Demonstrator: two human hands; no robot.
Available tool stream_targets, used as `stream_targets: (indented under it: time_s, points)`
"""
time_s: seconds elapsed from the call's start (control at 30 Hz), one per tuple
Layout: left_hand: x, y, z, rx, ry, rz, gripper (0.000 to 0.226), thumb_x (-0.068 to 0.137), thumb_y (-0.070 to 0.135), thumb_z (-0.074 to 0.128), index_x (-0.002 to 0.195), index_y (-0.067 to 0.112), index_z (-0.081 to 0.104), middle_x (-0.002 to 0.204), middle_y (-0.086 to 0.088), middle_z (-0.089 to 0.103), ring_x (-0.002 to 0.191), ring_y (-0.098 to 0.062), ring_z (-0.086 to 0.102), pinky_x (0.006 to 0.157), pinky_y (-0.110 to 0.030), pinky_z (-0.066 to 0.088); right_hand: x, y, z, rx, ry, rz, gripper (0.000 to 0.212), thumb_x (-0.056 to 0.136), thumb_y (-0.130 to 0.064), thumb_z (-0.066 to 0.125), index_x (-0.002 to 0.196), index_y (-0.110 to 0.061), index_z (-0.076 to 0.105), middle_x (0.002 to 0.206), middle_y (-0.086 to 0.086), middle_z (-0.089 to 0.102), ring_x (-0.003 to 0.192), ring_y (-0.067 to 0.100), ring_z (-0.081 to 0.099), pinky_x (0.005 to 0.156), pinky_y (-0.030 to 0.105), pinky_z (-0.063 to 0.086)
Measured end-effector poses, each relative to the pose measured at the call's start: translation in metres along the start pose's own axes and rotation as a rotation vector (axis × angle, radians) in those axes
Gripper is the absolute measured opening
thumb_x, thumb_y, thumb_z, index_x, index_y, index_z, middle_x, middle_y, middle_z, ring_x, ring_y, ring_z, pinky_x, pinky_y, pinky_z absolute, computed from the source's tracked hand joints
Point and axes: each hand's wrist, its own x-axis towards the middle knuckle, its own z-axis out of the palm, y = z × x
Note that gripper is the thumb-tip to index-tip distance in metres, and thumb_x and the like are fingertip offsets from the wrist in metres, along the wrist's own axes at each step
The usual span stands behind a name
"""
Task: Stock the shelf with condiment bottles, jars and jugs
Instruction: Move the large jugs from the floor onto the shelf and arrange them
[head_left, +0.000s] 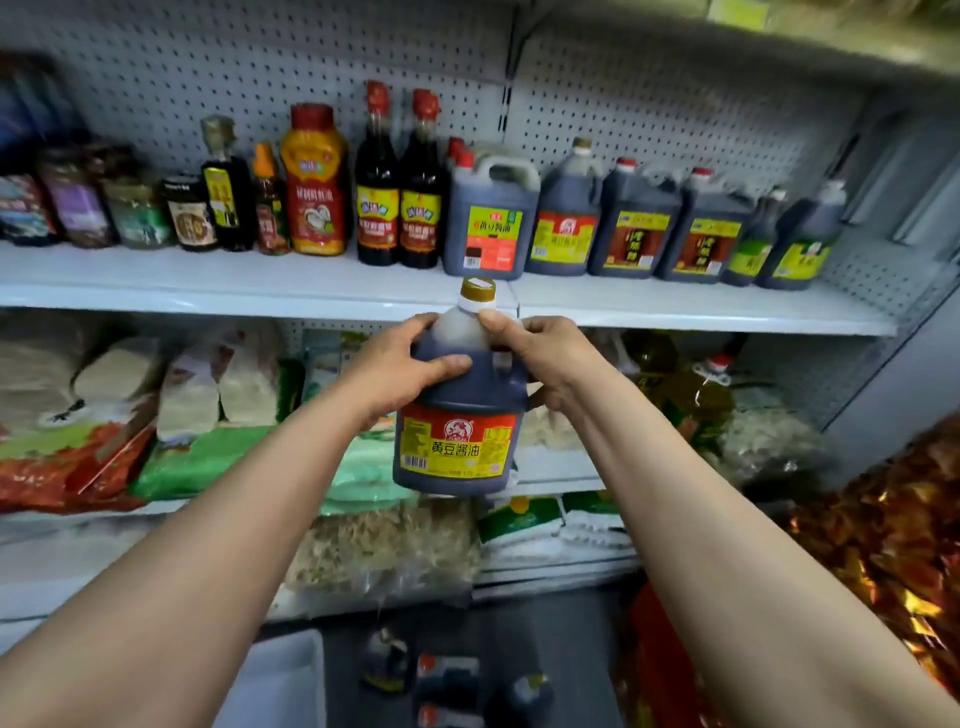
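Soy sauce jug held in mid-air in front of the white shelf, below the level of its board and above the packaged goods of the lower tier. The left hand grips the jug's shoulder, thumb laid across the front; the right hand holds the handle side, its thumb up by the neck just under the gold cap. The jug stands upright, dark liquid filling it to the shoulder. Its label — a red band with a round portrait emblem over a yellow field — reads 黄豆酱油, with a barcode at lower left; the smaller print is too fine to read.

On the shelf board stands a row of stocked condiments against the pegboard back panel: jars at left, blurred; a red-and-yellow squeeze bottle; two tall dark bottles with red caps and yellow labels; then handled jugs running right. One jug in that row carries the same red-and-yellow label.

Below, bagged dry goods and a yellow oil bottle sit behind the forearms — further bottles lie blurred near the floor.
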Motion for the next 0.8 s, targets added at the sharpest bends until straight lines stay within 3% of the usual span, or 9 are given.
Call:
stream_targets:
  time_s: [0.07,0.2,0.3,0.37,0.47,0.6,0.7,0.8]
  points:
    - [0.024,0.018,0.014,0.045,0.03,0.022,0.064,0.077,0.041,0.08,0.135,0.031,0.053,0.122,0.004,0.066,0.109,-0.017,0.062,0.096,-0.04,0.052,0.023,-0.004,-0.024,0.041,-0.023,-0.019,0.065,0.079,-0.051,0.077,0.106,0.007,0.065,0.078,0.01,0.065,0.059,0.021,0.062,0.054,0.034,0.053]
    - [0.079,0.06,0.054,0.129,0.065,0.009,0.066,0.076,0.045,0.079,0.136,0.031,0.055,0.124,0.001,0.066,0.11,-0.019,0.063,0.097,-0.04,0.051,0.077,-0.011,-0.083,0.085,-0.065,-0.026,0.04,0.083,-0.045,0.076,0.085,-0.005,0.067,0.068,0.003,0.069,0.038,0.011,0.059,0.037,0.022,0.045]
    - [0.13,0.091,0.085,0.135,0.039,0.049,0.057,0.079,0.041,0.078,0.131,0.027,0.06,0.121,0.002,0.068,0.11,-0.018,0.064,0.098,-0.039,0.051,0.124,-0.023,-0.134,0.002,-0.039,-0.066,0.039,0.082,-0.05,0.075,0.078,-0.011,0.069,0.073,0.0,0.071,0.042,0.01,0.062,0.04,0.022,0.048]
    - [0.165,0.106,0.104,0.091,0.07,0.07,0.052,0.079,0.039,0.079,0.127,0.027,0.062,0.116,0.005,0.069,0.107,-0.016,0.065,0.095,-0.037,0.052,0.16,-0.036,-0.162,-0.039,-0.054,-0.089,0.04,0.08,-0.054,0.075,0.077,-0.014,0.068,0.072,-0.002,0.07,0.05,0.016,0.064,0.05,0.032,0.055]
    - [0.218,0.12,0.12,0.031,0.118,0.067,0.054,0.074,0.042,0.081,0.123,0.028,0.062,0.112,0.006,0.071,0.102,-0.015,0.066,0.092,-0.042,0.054,0.209,-0.054,-0.187,-0.017,-0.105,-0.118,0.049,0.079,-0.055,0.075,0.091,-0.008,0.071,0.09,0.005,0.072,0.066,0.022,0.063,0.065,0.047,0.056]
    - [0.284,0.134,0.131,0.121,0.185,0.105,0.064,0.072,0.049,0.08,0.13,0.03,0.057,0.113,0.011,0.065,0.103,-0.013,0.062,0.093,-0.038,0.052,0.267,-0.061,-0.207,0.157,-0.106,-0.17,0.041,0.083,-0.045,0.076,0.082,-0.005,0.067,0.063,0.005,0.069,0.054,0.021,0.064,0.048,0.037,0.055]
    - [0.322,0.132,0.141,0.149,0.171,0.125,0.067,0.074,0.047,0.08,0.133,0.026,0.055,0.123,0.002,0.064,0.109,-0.02,0.061,0.095,-0.038,0.051,0.308,-0.055,-0.215,0.069,-0.007,-0.238,0.051,0.084,-0.051,0.073,0.087,-0.001,0.067,0.07,0.009,0.063,0.071,0.023,0.06,0.065,0.047,0.056]
    - [0.348,0.112,0.151,0.233,0.167,0.101,0.075,0.076,0.046,0.079,0.141,0.022,0.05,0.134,-0.002,0.061,0.12,-0.023,0.058,0.101,-0.038,0.047,0.338,-0.038,-0.211,-0.13,0.095,-0.307,0.044,0.084,-0.057,0.069,0.083,-0.012,0.067,0.076,0.001,0.063,0.077,0.019,0.058,0.067,0.033,0.048]
